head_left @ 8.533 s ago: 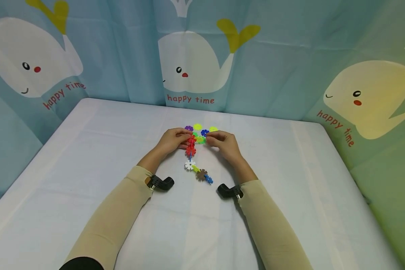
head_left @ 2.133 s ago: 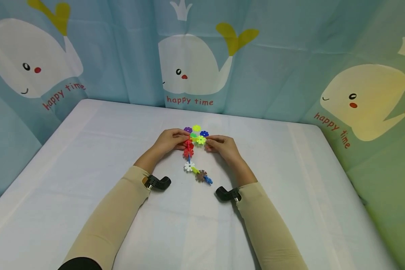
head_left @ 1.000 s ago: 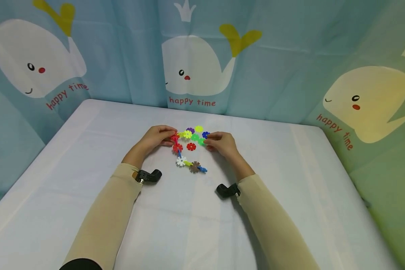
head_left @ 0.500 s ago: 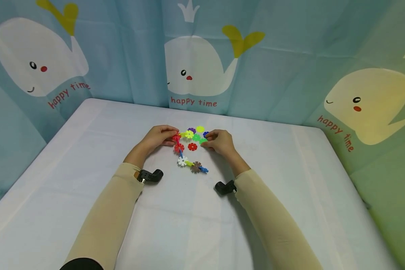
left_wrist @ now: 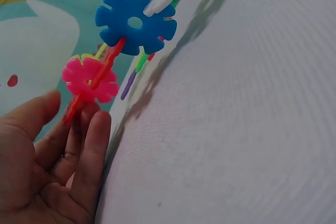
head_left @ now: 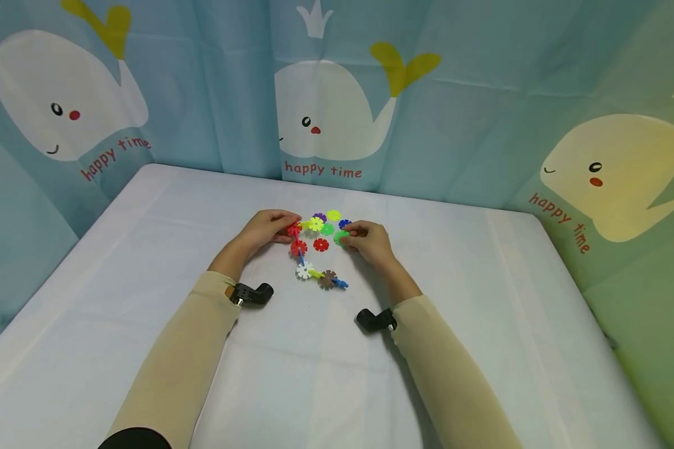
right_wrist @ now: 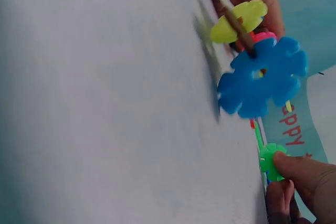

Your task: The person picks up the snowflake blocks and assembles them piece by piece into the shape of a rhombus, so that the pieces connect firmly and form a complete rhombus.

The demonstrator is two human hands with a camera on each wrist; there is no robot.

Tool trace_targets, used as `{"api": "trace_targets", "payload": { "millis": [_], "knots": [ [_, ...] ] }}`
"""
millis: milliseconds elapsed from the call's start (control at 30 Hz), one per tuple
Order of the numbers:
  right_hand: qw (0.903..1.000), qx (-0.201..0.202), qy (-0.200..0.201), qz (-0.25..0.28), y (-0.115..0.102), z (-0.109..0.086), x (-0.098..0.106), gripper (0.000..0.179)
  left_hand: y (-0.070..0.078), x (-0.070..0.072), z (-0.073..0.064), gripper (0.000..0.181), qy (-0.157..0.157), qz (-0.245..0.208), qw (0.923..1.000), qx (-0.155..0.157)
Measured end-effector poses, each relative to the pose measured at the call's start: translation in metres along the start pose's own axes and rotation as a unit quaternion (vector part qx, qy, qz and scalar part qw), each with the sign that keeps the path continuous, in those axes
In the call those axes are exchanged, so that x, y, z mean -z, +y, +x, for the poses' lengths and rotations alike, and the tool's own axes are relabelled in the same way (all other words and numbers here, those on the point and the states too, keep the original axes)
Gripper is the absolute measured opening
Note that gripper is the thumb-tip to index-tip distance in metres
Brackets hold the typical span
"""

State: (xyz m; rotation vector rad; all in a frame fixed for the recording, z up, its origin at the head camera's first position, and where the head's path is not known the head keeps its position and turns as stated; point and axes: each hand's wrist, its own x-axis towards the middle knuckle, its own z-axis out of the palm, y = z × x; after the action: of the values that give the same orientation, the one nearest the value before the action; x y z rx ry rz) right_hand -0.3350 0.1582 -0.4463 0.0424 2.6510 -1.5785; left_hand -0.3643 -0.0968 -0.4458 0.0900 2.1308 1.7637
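Observation:
In the head view, my left hand (head_left: 264, 229) holds the red upper end of a chain of slotted plastic snowflake discs (head_left: 299, 249). A yellow disc (head_left: 316, 224) sticks out rightward from that end, while white, brown and blue discs run toward the front. The left wrist view shows my fingers at a red disc (left_wrist: 73, 109) beside a pink disc (left_wrist: 102, 83), with a large blue disc (left_wrist: 118, 17) above. My right hand (head_left: 372, 241) pinches a green disc (right_wrist: 268, 157) between thumb and fingers, seen in the right wrist view. The chain's blue end disc (right_wrist: 281, 80) hangs close to that camera.
Between the hands lie several loose discs: a red disc (head_left: 321, 245), a green disc (head_left: 327, 229), a purple disc (head_left: 319, 217), a yellow disc (head_left: 334, 215) and a dark blue disc (head_left: 345, 223). They rest on a white-covered table (head_left: 292, 374) before a whale-print curtain (head_left: 213, 93).
My left hand has drawn the chain leftward, uncovering the loose red disc. The yellow disc near my right hand has gone left with the chain. My right hand now pinches a green disc.

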Motion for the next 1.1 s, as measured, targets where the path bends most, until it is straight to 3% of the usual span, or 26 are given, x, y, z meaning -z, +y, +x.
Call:
{"api": "trace_targets", "payload": {
  "millis": [500,633,900,1100],
  "knots": [
    [0.9972,0.031,-0.003,0.067,0.005,-0.009,-0.001,0.021,0.002,-0.011,0.003,0.05,0.028,0.101,0.9942,-0.025],
    [0.9947,0.04,-0.003,0.095,0.004,-0.011,0.0,0.022,0.005,-0.015,0.003,0.048,0.023,0.095,0.9948,-0.027],
    [0.9871,0.066,-0.012,0.146,0.009,-0.008,-0.002,0.026,0.004,-0.019,0.002,0.039,-0.02,0.068,0.9963,-0.049],
    [0.9848,0.071,-0.02,0.157,0.01,-0.007,-0.004,0.027,0.004,-0.023,0.004,0.037,-0.011,0.084,0.995,-0.053]
  ]
}}
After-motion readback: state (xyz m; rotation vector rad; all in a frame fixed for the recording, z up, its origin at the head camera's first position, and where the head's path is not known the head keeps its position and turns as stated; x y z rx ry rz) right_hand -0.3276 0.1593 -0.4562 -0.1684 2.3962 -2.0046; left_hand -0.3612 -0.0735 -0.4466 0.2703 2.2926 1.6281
